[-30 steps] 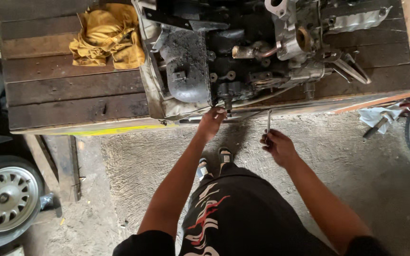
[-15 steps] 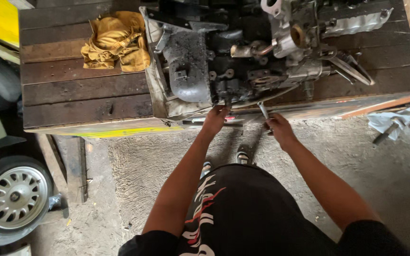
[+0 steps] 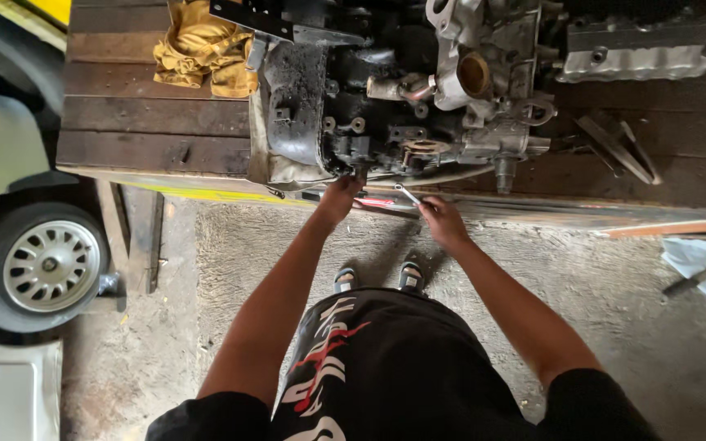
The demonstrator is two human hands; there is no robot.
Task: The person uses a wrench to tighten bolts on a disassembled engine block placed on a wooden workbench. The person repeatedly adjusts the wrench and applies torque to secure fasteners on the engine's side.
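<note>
Engine block [image 3: 402, 106], grimy, sits on the dark wooden bench [image 3: 157, 131] at its front edge. Left hand [image 3: 338, 198] reaches up to the block's lower edge, fingers curled against it; what they hold cannot be told. Right hand [image 3: 443, 222] closed around a slim metal wrench [image 3: 408, 194], just beside the left; yellow rag [image 3: 204, 47] lies well apart.

Grimy matt metal engine [image 3: 402, 106] on rough wooden bench [image 3: 149, 131]

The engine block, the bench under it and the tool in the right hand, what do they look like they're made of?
Engine block: cast metal, seemingly, with dull grey and black grimy surfaces.
Bench: wood, dark worn planks with visible seams.
Tool in the right hand: probably steel, going by its bright silvery shine.
</note>
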